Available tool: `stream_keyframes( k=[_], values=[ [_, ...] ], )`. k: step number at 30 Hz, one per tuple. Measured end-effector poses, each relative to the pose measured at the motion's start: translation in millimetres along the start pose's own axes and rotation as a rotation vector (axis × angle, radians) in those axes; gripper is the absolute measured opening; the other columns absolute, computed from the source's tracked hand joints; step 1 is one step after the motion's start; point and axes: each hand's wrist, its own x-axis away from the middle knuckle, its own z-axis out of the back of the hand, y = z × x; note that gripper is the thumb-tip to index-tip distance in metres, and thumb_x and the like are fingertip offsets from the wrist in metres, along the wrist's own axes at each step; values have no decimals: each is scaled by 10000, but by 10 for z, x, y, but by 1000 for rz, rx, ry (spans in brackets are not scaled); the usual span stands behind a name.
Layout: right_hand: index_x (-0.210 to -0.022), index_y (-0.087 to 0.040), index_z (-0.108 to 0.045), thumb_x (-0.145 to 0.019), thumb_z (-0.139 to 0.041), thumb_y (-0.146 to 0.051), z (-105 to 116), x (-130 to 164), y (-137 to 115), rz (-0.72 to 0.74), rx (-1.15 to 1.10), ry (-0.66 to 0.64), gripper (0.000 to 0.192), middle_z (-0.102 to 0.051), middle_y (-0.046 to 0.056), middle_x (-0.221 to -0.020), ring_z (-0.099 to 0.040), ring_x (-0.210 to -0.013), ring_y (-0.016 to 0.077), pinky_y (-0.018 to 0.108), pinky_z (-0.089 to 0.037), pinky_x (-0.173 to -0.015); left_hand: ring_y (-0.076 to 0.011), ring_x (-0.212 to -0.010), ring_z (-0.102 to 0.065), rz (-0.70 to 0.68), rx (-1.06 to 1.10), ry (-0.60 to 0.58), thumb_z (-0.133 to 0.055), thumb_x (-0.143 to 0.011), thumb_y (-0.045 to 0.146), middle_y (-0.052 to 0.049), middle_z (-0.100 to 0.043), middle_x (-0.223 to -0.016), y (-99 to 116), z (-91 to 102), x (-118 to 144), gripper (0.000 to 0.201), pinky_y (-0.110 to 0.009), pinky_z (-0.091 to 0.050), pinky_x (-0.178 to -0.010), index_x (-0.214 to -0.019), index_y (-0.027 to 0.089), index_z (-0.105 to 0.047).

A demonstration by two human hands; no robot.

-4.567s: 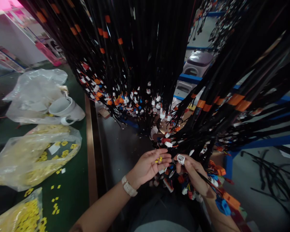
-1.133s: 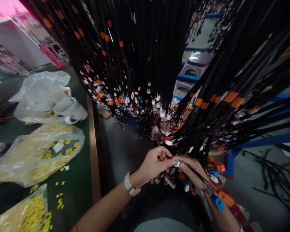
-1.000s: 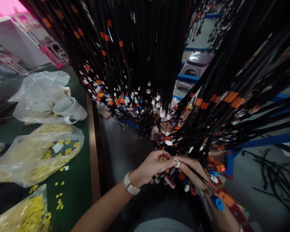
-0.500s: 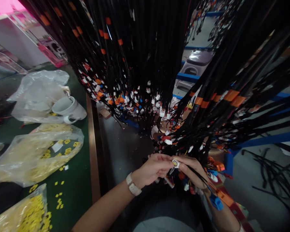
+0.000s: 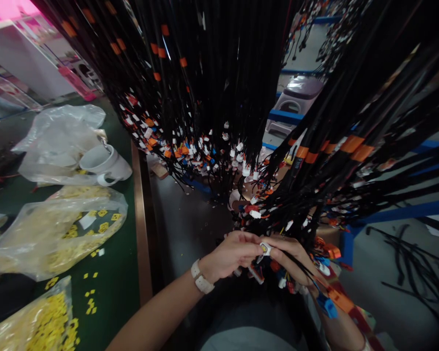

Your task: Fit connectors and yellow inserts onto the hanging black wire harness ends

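A small white wire connector (image 5: 266, 248) with a yellow insert in its face sits between my two hands. My right hand (image 5: 292, 256) pinches it between thumb and fingers, its black cable running back under the palm. My left hand (image 5: 236, 252), a pale watch on its wrist, is closed, with thumb and fingertips against the connector's left side. Whether those fingers also hold a loose yellow piece is hidden. Around and below my hands hang other connectors in white, orange and blue, among them a blue one (image 5: 328, 306) by my right forearm.
Thick bundles of black cables (image 5: 212, 73) hang ahead and to the right. On the green table (image 5: 113, 297) at left lie plastic bags of yellow pieces (image 5: 46, 321), a white mug (image 5: 108, 165) and loose yellow bits. A blue frame bar (image 5: 398, 212) crosses at right, near a stool (image 5: 296, 100).
My left fingertips have shifted very slightly against the connector, which is tilted a little differently. Both hands otherwise stay in place.
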Motion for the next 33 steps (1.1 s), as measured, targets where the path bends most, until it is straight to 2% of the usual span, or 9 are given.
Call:
stream_keyframes(
  k=[5, 11, 19, 24, 28, 31, 33],
  values=[
    [-1059, -233, -647, -921, -409, -331, 9, -19, -14, -26, -61, -73, 292, -620, 64, -800, -555, -711, 199, 322, -430, -627, -1, -375, -222, -8, 26, 6, -694, -610, 233, 92, -353, -462, -30, 4, -24, 207, -216, -106, -396, -660, 129, -522],
    [-1015, -218, -668, -907, -431, -323, 37, -49, -83, -30, -16, -101, 281, -576, 73, -716, -516, -648, 201, 331, -420, -585, 3, -354, -220, -22, 68, -9, -690, -593, 232, 97, -357, -447, -80, 3, -42, 227, -207, -100, -386, -644, 141, -489],
    [-988, -234, -660, -907, -438, -303, 17, -76, -135, 53, 8, -63, 246, -536, 35, -666, -512, -613, 183, 296, -408, -560, 1, -352, -222, -19, 81, 29, -670, -584, 201, 102, -358, -444, -92, -28, -32, 216, -187, -119, -377, -657, 143, -475],
    [-958, -217, -660, -906, -442, -341, 23, -59, -109, 35, 19, -71, 256, -545, 29, -677, -512, -624, 168, 275, -408, -577, 0, -363, -214, -14, 114, 6, -666, -596, 191, 97, -350, -455, -97, -36, -25, 206, -193, -108, -384, -655, 140, -475],
    [-986, -206, -658, -907, -440, -329, 21, -56, -85, 30, -17, -60, 263, -608, 33, -732, -565, -661, 166, 265, -445, -612, -4, -376, -196, -15, 140, -61, -670, -646, 216, 99, -315, -461, -87, -17, -20, 220, -201, -92, -400, -655, 145, -462],
    [-1060, -223, -652, -907, -449, -315, -8, -48, -41, 41, -47, -1, 270, -668, 43, -833, -626, -759, 176, 267, -485, -696, -10, -393, -180, -1, 184, -85, -664, -693, 305, 98, -274, -478, -74, 15, -8, 273, -199, -87, -408, -649, 151, -443],
    [-1118, -245, -632, -886, -502, -316, -27, -36, -21, 22, -35, 42, 275, -688, 49, -933, -644, -855, 191, 275, -495, -763, -8, -405, -196, -14, 140, -74, -668, -703, 308, 82, -322, -503, -60, 53, 1, 252, -197, -94, -415, -693, 131, -489]
  ],
)
